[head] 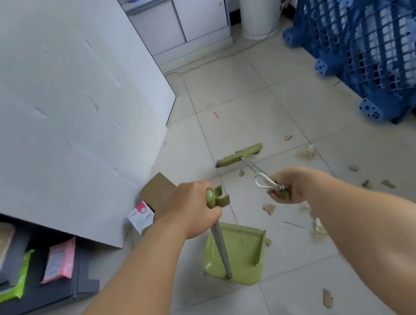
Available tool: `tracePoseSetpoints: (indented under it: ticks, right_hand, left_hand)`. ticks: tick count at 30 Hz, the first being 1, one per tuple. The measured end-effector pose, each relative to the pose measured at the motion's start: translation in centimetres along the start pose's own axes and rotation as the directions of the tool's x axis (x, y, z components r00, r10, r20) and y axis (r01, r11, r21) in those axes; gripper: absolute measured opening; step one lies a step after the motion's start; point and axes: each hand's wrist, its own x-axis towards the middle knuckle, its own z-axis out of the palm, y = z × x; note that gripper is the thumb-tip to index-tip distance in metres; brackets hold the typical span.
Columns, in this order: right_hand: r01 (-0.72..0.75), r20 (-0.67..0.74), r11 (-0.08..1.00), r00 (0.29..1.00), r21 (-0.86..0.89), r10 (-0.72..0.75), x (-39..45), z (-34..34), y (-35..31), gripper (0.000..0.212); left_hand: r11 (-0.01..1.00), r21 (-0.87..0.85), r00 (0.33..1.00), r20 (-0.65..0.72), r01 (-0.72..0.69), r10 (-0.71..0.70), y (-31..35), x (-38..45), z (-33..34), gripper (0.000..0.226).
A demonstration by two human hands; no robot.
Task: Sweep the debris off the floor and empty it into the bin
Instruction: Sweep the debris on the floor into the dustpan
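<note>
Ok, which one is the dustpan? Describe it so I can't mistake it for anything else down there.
Start from the big white panel leaning on the left and drop to the tiled floor in front of the person. The dustpan stands there, below the left hand, which grips its upright grey handle. It is the only open green tray; the broom head beyond is a narrow green bar.

Both bare forearms reach in from the lower edge of the frame toward its centre. The left hand (196, 209), just left of centre, has its fingers curled round the top of an upright grey pole with a green plastic grip (212, 198). The right hand (294, 186), just right of centre, is clenched round the end of a slanted metal broom handle (255, 170), knuckles turned toward the upper left.
</note>
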Motion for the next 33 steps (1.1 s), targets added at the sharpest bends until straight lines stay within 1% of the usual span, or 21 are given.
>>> tracePoseSetpoints:
  ticks: [1, 3, 4, 7, 9, 12, 13, 15, 18, 21, 22, 25, 27, 29, 31, 33]
  right_hand:
    - [-0.041, -0.074, 0.99, 0.997, -0.132, 0.031, 0.6, -0.1, 0.2, 0.029]
    - [-0.12, -0.194, 0.941, 0.979, -0.316, 0.059, 1.4, -0.5, 1.2, 0.034]
    - [-0.145, -0.231, 0.916, 0.971, -0.373, 0.06, 1.3, -0.6, 1.9, 0.035]
    - [-0.215, -0.324, 0.861, 0.944, -0.46, 0.063, 0.8, -1.0, 5.3, 0.038]
    - [-0.266, -0.365, 0.838, 0.927, -0.476, 0.087, 0.7, -1.4, 8.1, 0.039]
    - [-0.3, -0.38, 0.877, 0.913, -0.375, 0.15, -0.7, -2.4, 13.2, 0.036]
    - [-0.304, -0.379, 0.878, 0.912, -0.37, 0.156, -1.7, -2.5, 14.8, 0.034]
    - [-0.285, -0.397, 0.867, 0.911, -0.408, 0.112, -4.5, -1.6, 18.5, 0.03]
    - [-0.239, -0.402, 0.817, 0.916, -0.525, 0.009, -7.8, -0.4, 23.2, 0.029]
    - [-0.107, -0.346, 0.801, 0.929, -0.59, -0.13, -11.1, 0.5, 27.5, 0.033]
    - [-0.091, -0.34, 0.798, 0.929, -0.595, -0.148, -12.2, 0.6, 28.9, 0.035]
    - [-0.149, -0.364, 0.753, 0.923, -0.641, -0.127, -14.6, -0.2, 32.3, 0.035]
    - [-0.253, -0.421, 0.702, 0.904, -0.666, -0.074, -16.1, -1.0, 34.7, 0.036]
    - [-0.329, -0.475, 0.676, 0.879, -0.659, -0.035, -17.8, -2.0, 37.0, 0.043]
    - [-0.343, -0.502, 0.682, 0.864, -0.646, -0.041, -19.2, -3.7, 39.6, 0.041]
    - [-0.271, -0.471, 0.727, 0.878, -0.631, -0.081, -20.1, -6.1, 42.3, 0.031]
  left_hand:
    - [1.0, 0.0, 1.0, -0.002, 0.003, -0.003, -0.1, 0.2, 0.2, 0.012]
    - [1.0, 0.002, 1.0, -0.003, -0.003, 0.003, -0.1, 0.3, 0.7, 0.013]
    - [1.0, 0.006, 1.0, -0.003, -0.008, 0.008, -0.1, 0.2, 0.9, 0.014]
    - [1.0, 0.018, 1.0, -0.009, -0.025, 0.026, -0.4, -0.9, 1.5, 0.013]
    - [0.999, 0.027, 1.0, -0.013, -0.028, 0.028, -0.9, -2.0, 1.7, 0.011]
    - [0.999, 0.011, 0.999, -0.023, -0.034, 0.034, -1.9, -5.1, 1.8, 0.012]
    - [0.999, 0.012, 0.999, -0.03, -0.043, 0.044, -2.2, -6.3, 1.8, 0.014]
    - [0.996, 0.019, 0.996, -0.035, -0.086, 0.086, -2.7, -9.5, 2.0, 0.015]
    - [0.989, 0.031, 0.989, -0.033, -0.143, 0.144, -3.1, -13.2, 2.5, 0.013]
    - [0.984, 0.045, 0.984, -0.041, -0.171, 0.172, -3.3, -16.6, 2.9, 0.012]
    - [0.984, 0.047, 0.983, -0.045, -0.174, 0.176, -3.1, -17.6, 3.1, 0.013]
    - [0.98, 0.044, 0.98, -0.034, -0.193, 0.194, -2.2, -20.1, 3.6, 0.016]
    - [0.976, 0.043, 0.976, -0.024, -0.214, 0.215, -1.2, -21.6, 4.3, 0.014]
    - [0.972, 0.043, 0.973, -0.018, -0.231, 0.232, -0.2, -22.9, 5.1, 0.013]
    - [0.969, 0.039, 0.97, -0.005, -0.243, 0.244, 1.2, -24.3, 6.1, 0.014]
    - [0.963, 0.053, 0.964, -0.004, -0.264, 0.265, 3.0, -25.8, 7.1, 0.014]
